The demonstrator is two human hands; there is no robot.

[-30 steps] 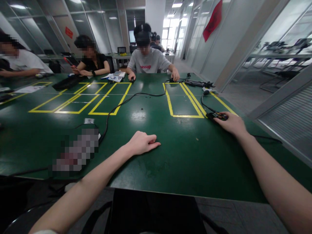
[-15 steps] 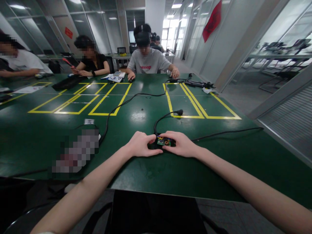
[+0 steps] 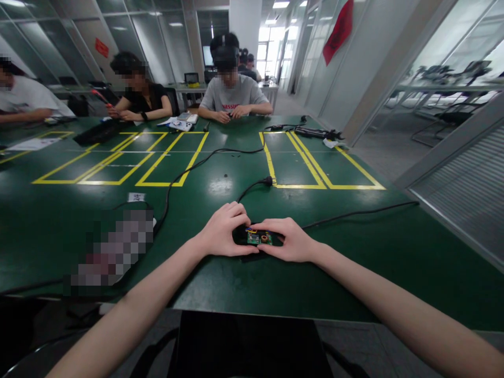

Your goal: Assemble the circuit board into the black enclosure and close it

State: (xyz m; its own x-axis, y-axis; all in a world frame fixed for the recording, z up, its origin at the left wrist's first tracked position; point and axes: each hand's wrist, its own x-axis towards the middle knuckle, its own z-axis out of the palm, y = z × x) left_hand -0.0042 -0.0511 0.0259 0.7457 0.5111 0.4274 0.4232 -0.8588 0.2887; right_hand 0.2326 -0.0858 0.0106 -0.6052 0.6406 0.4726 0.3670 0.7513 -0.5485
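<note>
A small green circuit board (image 3: 254, 239) with a copper coil and yellow and blue wires lies exposed in an open black case (image 3: 238, 234), like an opened power adapter. My left hand (image 3: 224, 231) curls round the left end of the case, fingers on the far side and thumb along the near side. On the right end, my right hand (image 3: 291, 240) pinches the case and board between thumb and fingers. A short black cord with a plug (image 3: 268, 181) runs out beyond my left hand. Another black cable (image 3: 362, 212) leads off to the right. The case's underside is hidden.
Left of my arms lies a blurred-out object (image 3: 118, 247) beside a small white label (image 3: 136, 197). Yellow tape outlines (image 3: 228, 185) mark the green table (image 3: 315, 294). Across it sit several people, one (image 3: 230, 94) in a grey shirt. A folded black tripod-like item (image 3: 318, 132) lies far right.
The view has shifted slightly. My left fingers have curled further over the far side of the case, and the plug has swung left. The grey-shirted person has brought both hands together.
</note>
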